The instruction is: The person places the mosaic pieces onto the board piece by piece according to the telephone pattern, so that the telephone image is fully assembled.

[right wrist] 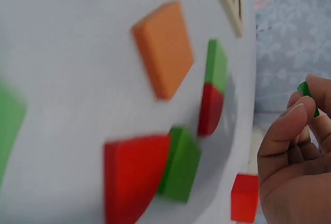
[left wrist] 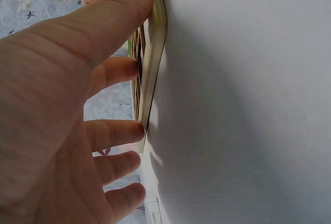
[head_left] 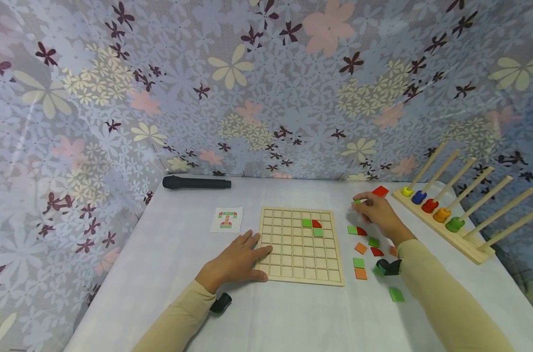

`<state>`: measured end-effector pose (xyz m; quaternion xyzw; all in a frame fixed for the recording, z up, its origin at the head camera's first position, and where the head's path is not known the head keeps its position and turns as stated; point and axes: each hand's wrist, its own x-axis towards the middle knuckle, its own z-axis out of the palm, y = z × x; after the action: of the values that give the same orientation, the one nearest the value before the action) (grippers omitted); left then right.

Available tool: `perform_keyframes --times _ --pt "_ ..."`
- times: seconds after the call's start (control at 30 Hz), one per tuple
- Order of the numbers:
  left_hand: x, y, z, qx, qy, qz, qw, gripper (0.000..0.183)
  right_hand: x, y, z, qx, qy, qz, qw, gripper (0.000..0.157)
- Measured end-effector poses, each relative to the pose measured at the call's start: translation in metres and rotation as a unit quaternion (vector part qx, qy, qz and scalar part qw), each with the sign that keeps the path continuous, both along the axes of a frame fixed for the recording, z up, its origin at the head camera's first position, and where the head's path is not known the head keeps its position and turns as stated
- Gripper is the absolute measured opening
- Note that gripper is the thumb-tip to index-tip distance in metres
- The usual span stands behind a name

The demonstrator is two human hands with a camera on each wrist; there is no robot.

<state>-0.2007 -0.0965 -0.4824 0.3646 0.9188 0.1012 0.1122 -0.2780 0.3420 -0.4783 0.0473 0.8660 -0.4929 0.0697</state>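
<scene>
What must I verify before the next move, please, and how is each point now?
1. Green tile secure in the right grip: ok, pinched.
2. Wooden grid board steadied: ok, left grip touches its left edge.
3. Pattern card uncovered: ok.
4. Bare cells available: ok, most are unfilled.
5. Loose tiles sorted by colour: not ok, mixed.
6. Held tile's full shape: cannot tell, fingers cover part.

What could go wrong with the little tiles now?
The pinched green tile might drop, since the right hand holds it in the air. The right sleeve is close to a loose green tile and could nudge it. The left hand touches the wooden board, so a bump might shift the three placed tiles.
</scene>
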Motion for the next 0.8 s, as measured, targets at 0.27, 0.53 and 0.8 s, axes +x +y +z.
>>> perform_keyframes --times 0.27,0.53,0.8 --pt "0.000 0.000 -0.002 0.001 0.005 -0.002 1.0000 0.077 -0.004 -0.023 0.013 -0.111 0.015 -0.009 0.994 0.040" --pt "-0.003 0.000 0.000 -0.002 0.003 0.002 1.0000 0.077 -0.009 -0.048 0.026 -0.147 0.005 -0.003 0.989 0.054" --pt "-0.001 0.001 -0.002 -0.012 0.002 0.008 0.9999 0.077 -0.012 -0.071 0.025 -0.161 -0.003 0.029 0.987 0.048"
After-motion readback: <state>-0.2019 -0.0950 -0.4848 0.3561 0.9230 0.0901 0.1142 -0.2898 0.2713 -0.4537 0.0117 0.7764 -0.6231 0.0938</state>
